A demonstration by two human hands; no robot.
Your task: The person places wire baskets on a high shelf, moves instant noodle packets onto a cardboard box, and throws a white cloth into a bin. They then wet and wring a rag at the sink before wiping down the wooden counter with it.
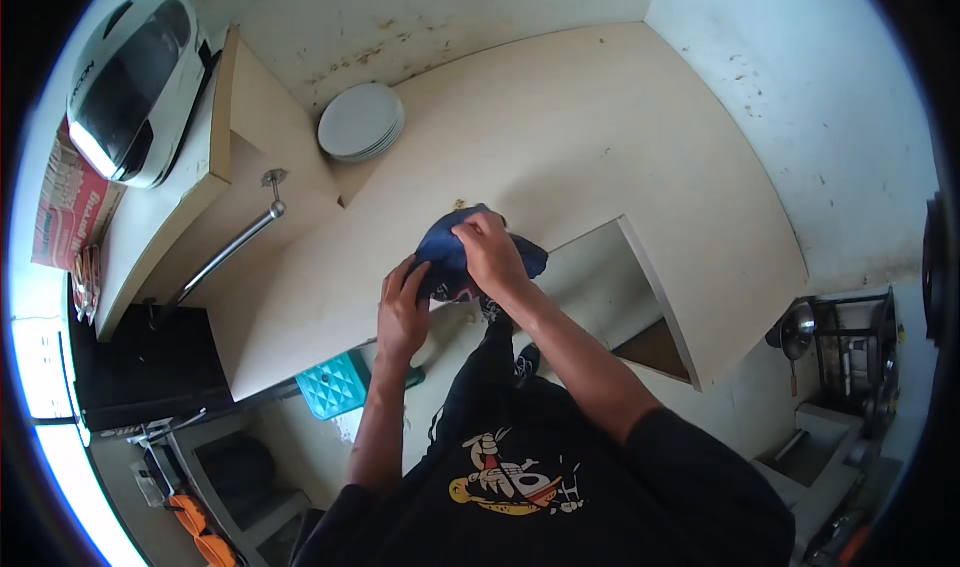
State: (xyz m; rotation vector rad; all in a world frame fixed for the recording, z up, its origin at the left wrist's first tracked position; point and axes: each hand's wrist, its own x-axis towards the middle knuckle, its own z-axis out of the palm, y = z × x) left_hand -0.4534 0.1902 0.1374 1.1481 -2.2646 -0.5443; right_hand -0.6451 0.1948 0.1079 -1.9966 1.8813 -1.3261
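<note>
A dark blue cloth point(440, 252) is bunched up between my two hands, above the front edge of the pale countertop point(560, 137). My left hand point(403, 307) grips its lower left side, with the fingers bent against the fabric. On the upper right part of the cloth lies my right hand point(490, 252), its fingers curled and pinching the material. One end of the cloth sticks out to the right beyond my right hand. A small yellowish bit point(460, 205) shows on the counter just behind the cloth.
White plates point(361, 121) are stacked at the back left, beside a raised shelf point(215, 157) bearing a helmet point(140, 87). A metal bar point(230, 252) juts out below it. The counter has a cut-out point(600, 267) at right. A teal stool point(332, 385) stands below.
</note>
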